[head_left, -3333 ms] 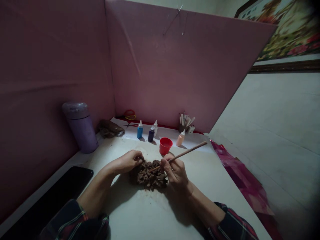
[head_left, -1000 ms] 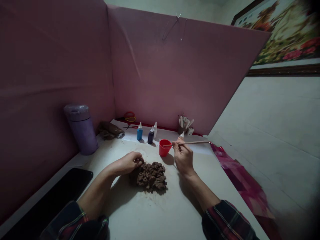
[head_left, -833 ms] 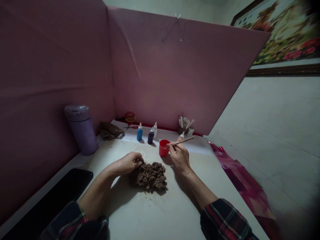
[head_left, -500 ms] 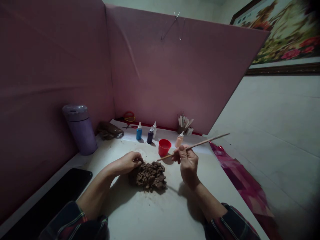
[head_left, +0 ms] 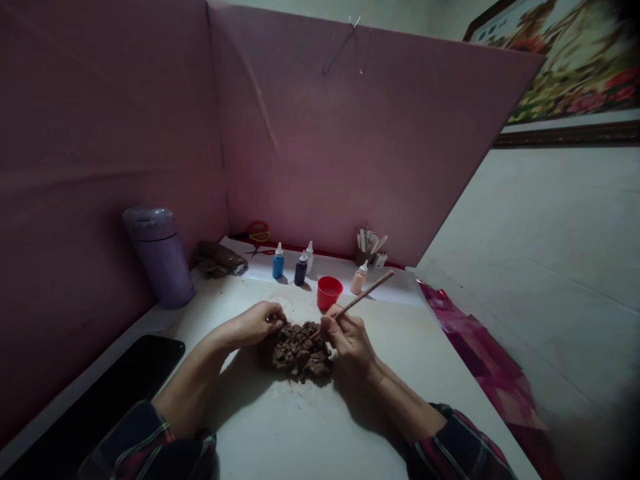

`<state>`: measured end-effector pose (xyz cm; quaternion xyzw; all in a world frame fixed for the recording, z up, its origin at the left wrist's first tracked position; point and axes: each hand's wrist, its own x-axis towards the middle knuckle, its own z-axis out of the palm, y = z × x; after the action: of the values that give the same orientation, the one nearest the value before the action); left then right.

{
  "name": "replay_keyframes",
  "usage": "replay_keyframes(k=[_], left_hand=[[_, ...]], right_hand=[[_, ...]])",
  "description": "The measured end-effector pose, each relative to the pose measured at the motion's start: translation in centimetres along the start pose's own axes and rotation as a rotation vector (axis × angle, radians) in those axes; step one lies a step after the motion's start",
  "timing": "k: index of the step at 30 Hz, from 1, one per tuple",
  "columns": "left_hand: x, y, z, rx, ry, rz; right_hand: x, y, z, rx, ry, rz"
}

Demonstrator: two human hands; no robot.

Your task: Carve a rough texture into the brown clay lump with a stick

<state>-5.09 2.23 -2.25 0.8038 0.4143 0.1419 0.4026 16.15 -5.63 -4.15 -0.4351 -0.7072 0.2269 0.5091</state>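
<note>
A lumpy, crumbly mass of brown clay (head_left: 301,357) lies on the white tabletop in front of me. My left hand (head_left: 263,320) is closed at its far left edge, the fingertips pinching the clay and partly hidden. In my right hand (head_left: 350,340) I grip a thin wooden stick (head_left: 370,291) like a pencil. The stick slants down to the left, and its lower tip touches the top of the lumps. Just behind the clay stands a red cup (head_left: 329,294).
Blue (head_left: 278,264), dark (head_left: 301,270) and peach (head_left: 359,279) bottles stand behind, beside a holder of tools (head_left: 367,248). A purple tumbler (head_left: 160,260), a brown wrapped lump (head_left: 219,259) and a black phone-like slab (head_left: 105,407) are at left. Pink panels (head_left: 325,147) enclose the back and left.
My right hand has moved left and down, bringing the stick's tip from above the far edge of the clay onto it. The stick is now steeper. My left hand stays in place.
</note>
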Motion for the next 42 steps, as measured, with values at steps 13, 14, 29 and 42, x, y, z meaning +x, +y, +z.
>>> replay_keyframes(k=[13, 14, 29, 42], left_hand=[[-0.3, 0.5, -0.1, -0.020, 0.013, -0.020], [-0.2, 0.4, -0.1, -0.021, 0.011, -0.022], [-0.2, 0.5, -0.2, 0.017, 0.005, -0.003], [-0.2, 0.3, 0.0, -0.043, 0.031, -0.010]], right_hand=[[-1.3, -1.1, 1.4, -0.348, -0.015, -0.468], [-1.3, -1.0, 1.3, -0.323, 0.015, -0.452], [-0.4, 0.3, -0.7, -0.099, 0.458, -0.186], [-1.7, 0.0, -0.6, -0.193, 0.231, -0.300]])
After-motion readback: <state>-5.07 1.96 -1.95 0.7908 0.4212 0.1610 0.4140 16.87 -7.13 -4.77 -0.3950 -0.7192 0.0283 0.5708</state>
